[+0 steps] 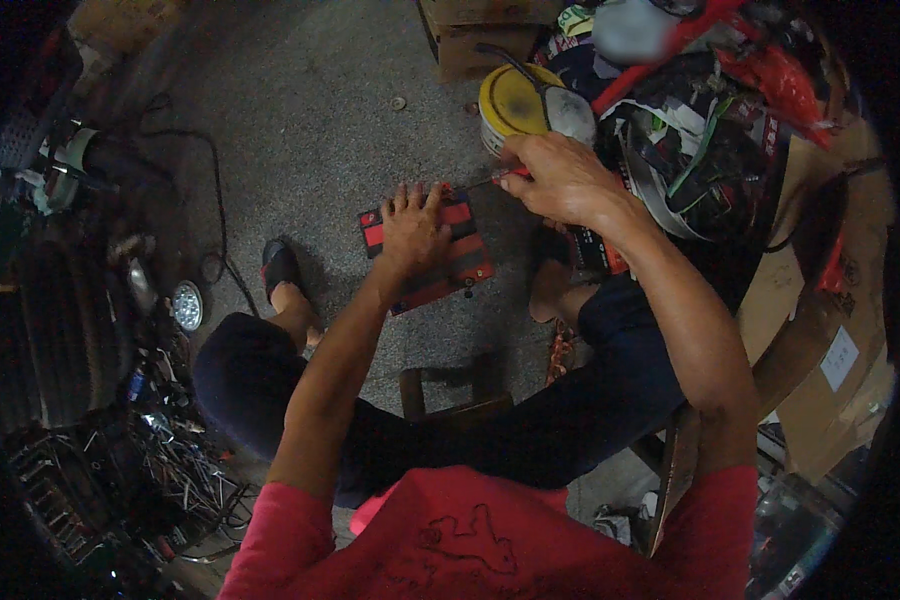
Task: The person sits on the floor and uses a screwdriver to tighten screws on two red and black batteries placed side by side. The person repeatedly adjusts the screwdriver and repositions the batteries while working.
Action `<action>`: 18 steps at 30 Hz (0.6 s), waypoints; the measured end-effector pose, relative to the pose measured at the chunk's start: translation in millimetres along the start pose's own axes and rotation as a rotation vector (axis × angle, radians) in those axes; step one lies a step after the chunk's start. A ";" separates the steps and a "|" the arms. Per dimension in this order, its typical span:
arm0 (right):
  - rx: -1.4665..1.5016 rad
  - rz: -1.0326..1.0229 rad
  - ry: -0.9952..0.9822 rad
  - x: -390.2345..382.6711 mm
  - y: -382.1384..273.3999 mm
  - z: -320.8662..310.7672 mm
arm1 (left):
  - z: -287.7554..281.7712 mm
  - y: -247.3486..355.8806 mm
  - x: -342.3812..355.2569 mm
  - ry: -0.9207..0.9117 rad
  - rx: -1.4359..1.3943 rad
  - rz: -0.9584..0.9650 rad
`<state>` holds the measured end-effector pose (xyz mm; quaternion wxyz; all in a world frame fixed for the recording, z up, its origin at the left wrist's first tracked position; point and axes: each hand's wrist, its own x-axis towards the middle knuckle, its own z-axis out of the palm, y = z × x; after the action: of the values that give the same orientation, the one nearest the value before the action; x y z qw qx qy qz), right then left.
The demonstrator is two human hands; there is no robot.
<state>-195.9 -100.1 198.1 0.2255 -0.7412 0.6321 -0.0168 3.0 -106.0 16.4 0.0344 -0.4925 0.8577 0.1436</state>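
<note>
My left hand lies over a flat red-and-black striped case on the speckled floor, fingers spread across its upper part. Just to the right, my right hand is closed round a red-handled tool with a thin shaft, perhaps a screwdriver, whose shaft points left to the case's upper right edge. The handle is mostly hidden in my fingers, and I cannot make out exactly where the tip rests.
My feet flank the case. Beyond my right hand stand a yellow-lidded bucket, cardboard boxes and cluttered bags. Cardboard lies at right. A black cord, round lamp, tyres and metal scrap are at left.
</note>
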 end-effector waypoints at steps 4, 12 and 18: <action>0.039 -0.070 0.097 2.3 2.9 8.9 | 10.5 -10.5 6.4 -0.006 -0.041 -0.015; 0.013 0.009 0.002 2.4 -9.0 0.9 | 27.5 -7.8 23.4 0.061 -0.242 -0.185; 0.086 0.076 0.041 -1.2 -10.7 0.7 | 35.6 -5.9 22.3 0.149 -0.233 -0.189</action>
<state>-185.9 -97.6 201.5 0.2448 -0.7059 0.6627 -0.0506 -6.3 -117.5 -23.3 -0.0731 -0.5809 0.7853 0.2014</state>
